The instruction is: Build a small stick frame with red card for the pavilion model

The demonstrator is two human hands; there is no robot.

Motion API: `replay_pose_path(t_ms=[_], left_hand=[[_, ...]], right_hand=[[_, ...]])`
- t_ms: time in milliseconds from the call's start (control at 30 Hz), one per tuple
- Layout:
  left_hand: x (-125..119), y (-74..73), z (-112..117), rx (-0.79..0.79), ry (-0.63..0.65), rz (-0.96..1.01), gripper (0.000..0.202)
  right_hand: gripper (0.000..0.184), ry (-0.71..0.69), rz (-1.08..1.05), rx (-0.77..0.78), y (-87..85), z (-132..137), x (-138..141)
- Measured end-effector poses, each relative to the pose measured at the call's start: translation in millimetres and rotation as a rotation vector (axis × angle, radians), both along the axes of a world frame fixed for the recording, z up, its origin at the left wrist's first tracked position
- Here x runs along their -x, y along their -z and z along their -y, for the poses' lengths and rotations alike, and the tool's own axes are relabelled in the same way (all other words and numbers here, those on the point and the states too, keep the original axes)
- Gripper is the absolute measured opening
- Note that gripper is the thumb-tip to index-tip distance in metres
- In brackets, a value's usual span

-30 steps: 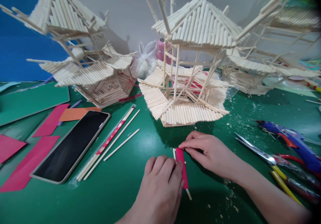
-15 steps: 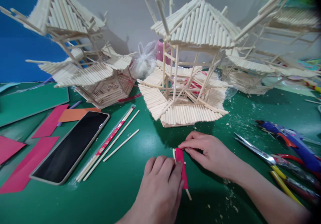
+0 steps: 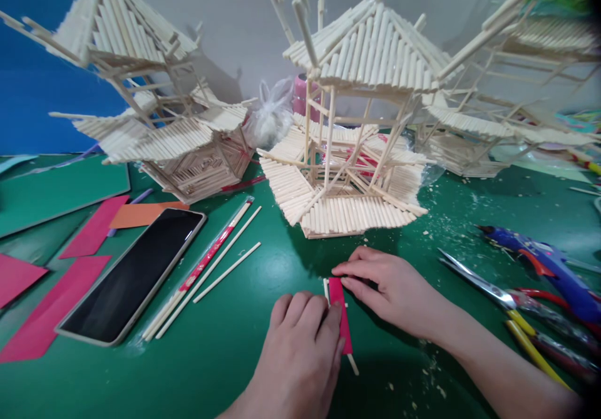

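A narrow red paper strip (image 3: pixel 336 289) lies on the green table over thin wooden sticks; one stick end (image 3: pixel 353 364) pokes out below it and another shows along its left edge. My left hand (image 3: pixel 300 344) is closed over the strip's middle and left side, fingers bent and pressing it down. At the strip's far end is my right hand (image 3: pixel 382 284), thumb by the corner and index fingertip just beyond the edge, with a small gap between them. Part of the strip and sticks is hidden under my left hand.
Behind my hands stands a wooden-stick pavilion model (image 3: pixel 357 212), with another model (image 3: pixel 159 143) at left. Scissors (image 3: pixel 483 281) and a blue glue gun (image 3: pixel 539 250) lie right. A phone (image 3: pixel 136 275), wrapped chopsticks (image 3: pixel 201 265) and red paper pieces (image 3: pixel 56 306) lie left.
My right index fingertip has shifted slightly left and up past the strip's far edge. My left hand and the strip look still.
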State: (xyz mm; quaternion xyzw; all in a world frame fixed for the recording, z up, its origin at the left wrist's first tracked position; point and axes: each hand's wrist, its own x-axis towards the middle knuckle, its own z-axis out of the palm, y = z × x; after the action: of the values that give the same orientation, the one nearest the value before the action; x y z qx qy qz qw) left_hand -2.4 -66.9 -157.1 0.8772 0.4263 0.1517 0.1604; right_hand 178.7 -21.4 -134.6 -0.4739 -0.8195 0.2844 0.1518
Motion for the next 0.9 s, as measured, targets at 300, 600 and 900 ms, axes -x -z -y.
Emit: replay_pose_path(t_ms=[300, 600, 900], left_hand=[[-1, 4.1, 0, -0.026, 0.001, -0.004, 0.034], [-3, 5.9, 2, -0.063, -0.02, 0.003, 0.034], [1, -0.7, 2, -0.074, -0.015, 0.123, 0.022]], right_hand=[[0.021, -0.005, 0.003, 0.001, 1.1, -1, 3], [0.013, 0.018, -0.036, 0.031, -1.7, -2, 3], [0.014, -0.03, -0.038, 0.113, -11.6, -4, -2]])
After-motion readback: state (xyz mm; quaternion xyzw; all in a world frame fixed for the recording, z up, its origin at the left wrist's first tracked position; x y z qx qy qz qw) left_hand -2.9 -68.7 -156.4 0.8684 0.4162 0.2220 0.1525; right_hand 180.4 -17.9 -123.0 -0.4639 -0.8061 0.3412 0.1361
